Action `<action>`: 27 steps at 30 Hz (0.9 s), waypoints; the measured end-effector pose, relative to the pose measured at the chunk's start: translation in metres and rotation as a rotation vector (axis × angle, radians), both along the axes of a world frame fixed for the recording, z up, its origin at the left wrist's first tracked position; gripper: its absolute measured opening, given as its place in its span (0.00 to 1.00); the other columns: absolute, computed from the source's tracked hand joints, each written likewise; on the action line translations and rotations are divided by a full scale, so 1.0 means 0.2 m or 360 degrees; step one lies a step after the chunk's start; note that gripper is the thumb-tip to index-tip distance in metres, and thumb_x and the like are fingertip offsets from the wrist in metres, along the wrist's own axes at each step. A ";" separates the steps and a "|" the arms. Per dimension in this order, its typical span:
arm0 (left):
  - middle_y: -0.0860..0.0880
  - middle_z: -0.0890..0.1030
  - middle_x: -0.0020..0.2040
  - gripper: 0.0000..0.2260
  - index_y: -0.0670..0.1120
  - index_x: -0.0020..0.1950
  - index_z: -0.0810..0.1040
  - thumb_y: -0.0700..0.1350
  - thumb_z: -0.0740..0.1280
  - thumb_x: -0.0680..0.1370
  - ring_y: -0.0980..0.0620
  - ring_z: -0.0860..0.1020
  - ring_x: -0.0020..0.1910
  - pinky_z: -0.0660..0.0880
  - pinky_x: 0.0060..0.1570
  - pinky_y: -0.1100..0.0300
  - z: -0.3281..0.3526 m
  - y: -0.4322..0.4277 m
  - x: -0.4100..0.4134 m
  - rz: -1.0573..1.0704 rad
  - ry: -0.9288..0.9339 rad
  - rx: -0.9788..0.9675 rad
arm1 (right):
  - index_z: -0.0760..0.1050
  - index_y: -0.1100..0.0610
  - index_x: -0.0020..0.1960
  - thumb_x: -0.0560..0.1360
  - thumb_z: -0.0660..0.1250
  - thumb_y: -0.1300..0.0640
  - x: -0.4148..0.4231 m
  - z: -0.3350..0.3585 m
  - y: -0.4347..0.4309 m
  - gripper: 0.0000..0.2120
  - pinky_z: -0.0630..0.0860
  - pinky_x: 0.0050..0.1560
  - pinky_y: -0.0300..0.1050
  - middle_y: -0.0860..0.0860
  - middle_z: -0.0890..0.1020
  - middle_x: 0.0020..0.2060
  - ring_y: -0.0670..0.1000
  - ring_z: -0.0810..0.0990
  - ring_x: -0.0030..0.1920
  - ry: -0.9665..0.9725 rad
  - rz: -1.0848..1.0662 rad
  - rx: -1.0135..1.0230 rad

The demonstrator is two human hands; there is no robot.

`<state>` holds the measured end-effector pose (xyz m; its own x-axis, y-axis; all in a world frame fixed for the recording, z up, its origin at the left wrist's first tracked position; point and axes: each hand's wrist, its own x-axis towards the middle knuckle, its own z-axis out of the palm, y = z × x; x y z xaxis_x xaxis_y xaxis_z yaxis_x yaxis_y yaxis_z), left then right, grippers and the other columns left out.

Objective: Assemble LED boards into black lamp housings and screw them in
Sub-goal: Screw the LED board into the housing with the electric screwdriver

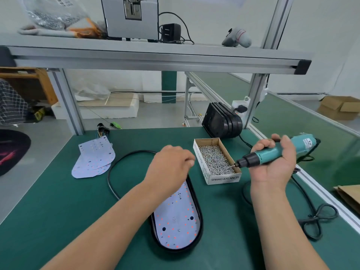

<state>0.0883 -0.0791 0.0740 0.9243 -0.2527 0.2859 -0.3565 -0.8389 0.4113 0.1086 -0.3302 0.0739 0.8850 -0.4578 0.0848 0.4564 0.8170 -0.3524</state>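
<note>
One white LED board (176, 221) seated in black oval lamp housing (200, 217) near table's (58, 211) front edge; left hand (169, 166) curled over it, grasp unclear; right hand (276, 164) grips teal electric screwdriver (272, 152); screwing, further lamps apparently remain.

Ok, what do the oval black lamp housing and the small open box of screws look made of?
Oval black lamp housing: probably moulded plastic, smooth semi-gloss rim. Small open box: cardboard, brown inside, white printed outside. Screws: silvery metal, glinting.
</note>
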 end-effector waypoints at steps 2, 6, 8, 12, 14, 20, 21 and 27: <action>0.53 0.84 0.53 0.11 0.55 0.59 0.85 0.50 0.63 0.85 0.47 0.74 0.59 0.76 0.59 0.48 0.03 -0.12 0.10 -0.0165 -0.0046 0.0255 | 0.75 0.58 0.48 0.82 0.67 0.55 0.00 0.00 0.01 0.06 0.76 0.38 0.39 0.49 0.73 0.35 0.47 0.75 0.35 0.0009 0.0001 -0.0003; 0.52 0.83 0.44 0.08 0.52 0.51 0.86 0.51 0.67 0.82 0.46 0.74 0.57 0.74 0.52 0.50 0.04 -0.36 0.22 -0.0365 -0.0008 0.0616 | 0.75 0.57 0.48 0.82 0.66 0.55 0.00 0.00 0.01 0.07 0.75 0.38 0.39 0.49 0.72 0.35 0.47 0.75 0.35 0.0023 0.0009 -0.0026; 0.51 0.82 0.41 0.07 0.50 0.49 0.85 0.49 0.68 0.80 0.45 0.77 0.54 0.73 0.51 0.51 0.02 -0.42 0.25 -0.0374 0.0089 0.0697 | 0.75 0.57 0.48 0.82 0.66 0.55 0.00 0.00 0.01 0.07 0.75 0.38 0.38 0.49 0.72 0.35 0.47 0.75 0.35 0.0039 0.0007 -0.0011; 0.52 0.85 0.52 0.06 0.52 0.54 0.86 0.46 0.69 0.81 0.44 0.79 0.56 0.70 0.60 0.47 -0.01 -0.46 0.30 -0.0351 0.0306 0.0682 | 0.75 0.57 0.48 0.82 0.66 0.56 0.00 0.00 -0.01 0.06 0.75 0.37 0.39 0.49 0.72 0.35 0.47 0.75 0.35 0.0084 -0.0027 0.0004; 0.52 0.84 0.52 0.06 0.53 0.54 0.86 0.46 0.69 0.81 0.44 0.79 0.57 0.71 0.60 0.47 -0.02 -0.46 0.30 -0.0349 0.0305 0.0649 | 0.75 0.58 0.48 0.82 0.67 0.56 0.00 0.00 -0.01 0.06 0.75 0.38 0.39 0.49 0.72 0.35 0.47 0.75 0.35 0.0083 -0.0031 0.0015; 0.50 0.83 0.54 0.06 0.51 0.55 0.85 0.43 0.69 0.81 0.44 0.79 0.58 0.78 0.56 0.49 -0.03 -0.45 0.30 -0.0305 0.0351 0.0451 | 0.75 0.58 0.48 0.81 0.67 0.57 0.00 0.00 0.00 0.05 0.76 0.37 0.40 0.49 0.72 0.34 0.47 0.76 0.34 0.0056 -0.0003 0.0006; 0.50 0.84 0.56 0.08 0.51 0.56 0.85 0.42 0.68 0.81 0.44 0.79 0.58 0.79 0.57 0.48 -0.03 -0.45 0.31 -0.0308 0.0352 0.0421 | 0.75 0.58 0.48 0.81 0.67 0.57 0.00 0.00 0.00 0.05 0.76 0.37 0.40 0.49 0.72 0.34 0.47 0.76 0.34 0.0053 0.0001 0.0005; 0.51 0.84 0.61 0.13 0.52 0.59 0.86 0.40 0.64 0.83 0.45 0.80 0.61 0.78 0.60 0.46 -0.03 -0.42 0.31 -0.0389 0.0369 0.0351 | 0.75 0.58 0.48 0.81 0.67 0.58 0.00 0.00 0.01 0.04 0.76 0.37 0.40 0.49 0.73 0.35 0.47 0.76 0.34 0.0029 0.0027 0.0009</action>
